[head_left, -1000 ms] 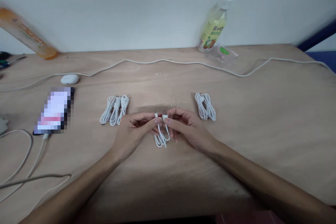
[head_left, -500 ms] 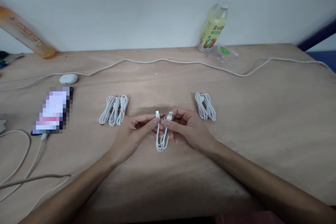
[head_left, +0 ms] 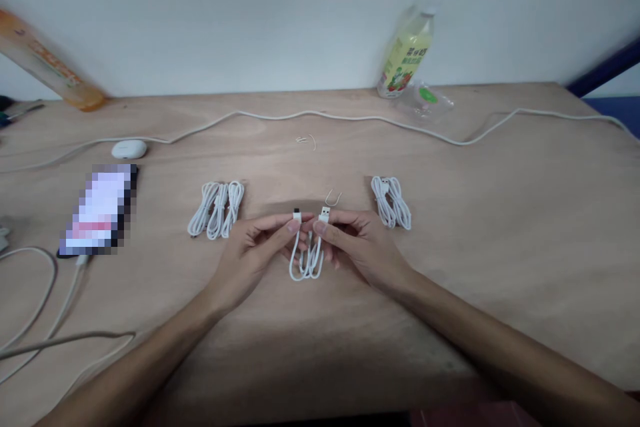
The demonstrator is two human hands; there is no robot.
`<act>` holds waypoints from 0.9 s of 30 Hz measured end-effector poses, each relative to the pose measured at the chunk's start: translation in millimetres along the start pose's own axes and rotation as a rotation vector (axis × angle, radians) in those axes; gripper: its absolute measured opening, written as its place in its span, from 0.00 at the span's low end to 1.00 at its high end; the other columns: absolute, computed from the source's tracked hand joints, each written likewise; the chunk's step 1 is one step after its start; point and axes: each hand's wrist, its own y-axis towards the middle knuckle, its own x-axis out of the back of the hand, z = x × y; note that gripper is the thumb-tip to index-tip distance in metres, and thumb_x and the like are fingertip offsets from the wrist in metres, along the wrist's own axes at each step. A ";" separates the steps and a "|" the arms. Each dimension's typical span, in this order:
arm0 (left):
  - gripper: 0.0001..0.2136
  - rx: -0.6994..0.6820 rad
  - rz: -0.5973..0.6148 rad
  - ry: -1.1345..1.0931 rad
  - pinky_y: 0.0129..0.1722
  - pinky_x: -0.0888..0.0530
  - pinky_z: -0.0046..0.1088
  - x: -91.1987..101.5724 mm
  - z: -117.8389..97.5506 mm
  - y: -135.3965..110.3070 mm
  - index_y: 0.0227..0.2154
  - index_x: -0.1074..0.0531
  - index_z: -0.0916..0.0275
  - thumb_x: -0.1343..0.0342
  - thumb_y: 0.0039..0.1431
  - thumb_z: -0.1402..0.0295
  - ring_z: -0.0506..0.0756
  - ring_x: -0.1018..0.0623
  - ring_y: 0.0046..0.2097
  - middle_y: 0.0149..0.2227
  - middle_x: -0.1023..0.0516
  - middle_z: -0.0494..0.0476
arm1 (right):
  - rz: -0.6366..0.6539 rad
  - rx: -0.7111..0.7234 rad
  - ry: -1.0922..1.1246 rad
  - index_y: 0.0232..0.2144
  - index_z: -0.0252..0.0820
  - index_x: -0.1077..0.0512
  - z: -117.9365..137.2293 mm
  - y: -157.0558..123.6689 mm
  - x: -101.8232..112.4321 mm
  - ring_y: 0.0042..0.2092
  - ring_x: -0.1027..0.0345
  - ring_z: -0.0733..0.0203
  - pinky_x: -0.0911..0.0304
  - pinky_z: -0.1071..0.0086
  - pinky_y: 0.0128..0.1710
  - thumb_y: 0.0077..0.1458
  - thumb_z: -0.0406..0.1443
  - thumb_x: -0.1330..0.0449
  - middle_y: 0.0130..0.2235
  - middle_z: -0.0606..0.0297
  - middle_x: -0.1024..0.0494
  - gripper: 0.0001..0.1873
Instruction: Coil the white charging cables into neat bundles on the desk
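Between my hands, above the table (head_left: 280, 360), hangs a white USB cable (head_left: 294, 270) in loose loops. My left hand (head_left: 260, 240) pinches the small plug end, whose tip looks dark. Held in the fingers of my right hand (head_left: 363, 237) is the wider USB-A plug (head_left: 325, 213), pointing up and away from me. Both plugs stand side by side, a little apart. Coiled white cables (head_left: 216, 209) lie beyond my left hand, bundled and tied. Another coiled group (head_left: 391, 203) rests beyond my right hand.
Loose wire ties (head_left: 333, 198) lie just past my hands, with more ties (head_left: 306, 141) farther back. A long white cord (head_left: 350, 118) crosses the table. At left are a phone (head_left: 100, 207) and a white case (head_left: 129, 149). Bottles (head_left: 407, 47) stand by the wall.
The two plugs have moved slightly apart and up, and the small plug has turned in my left fingers. The cable's loops hang wider. The bundles have stayed put.
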 end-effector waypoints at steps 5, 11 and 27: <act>0.10 -0.028 -0.047 0.024 0.46 0.20 0.33 1.9 1.9 -1.2 0.44 0.11 0.58 0.32 0.66 0.60 0.56 0.16 0.38 0.39 0.11 0.57 | 0.027 0.010 -0.085 0.33 0.43 0.18 3.2 -2.4 -2.1 0.27 0.29 0.65 0.30 0.70 0.29 0.64 0.53 0.32 0.27 0.68 0.21 0.20; 0.11 -0.037 -0.027 0.091 0.43 0.23 0.32 2.6 2.1 0.4 0.43 0.11 0.58 0.34 0.67 0.59 0.56 0.19 0.37 0.36 0.12 0.56 | 0.040 0.029 -0.131 0.34 0.44 0.20 8.3 -5.5 -6.3 0.30 0.27 0.63 0.26 0.67 0.33 0.68 0.53 0.36 0.30 0.67 0.21 0.20; 0.07 -0.043 0.051 0.021 0.38 0.21 0.26 2.8 3.1 2.4 0.42 0.12 0.58 0.34 0.68 0.64 0.52 0.19 0.34 0.32 0.14 0.53 | 0.020 0.028 -0.181 0.31 0.43 0.26 8.5 -5.8 -8.6 0.29 0.28 0.63 0.30 0.68 0.30 0.71 0.53 0.39 0.29 0.67 0.23 0.22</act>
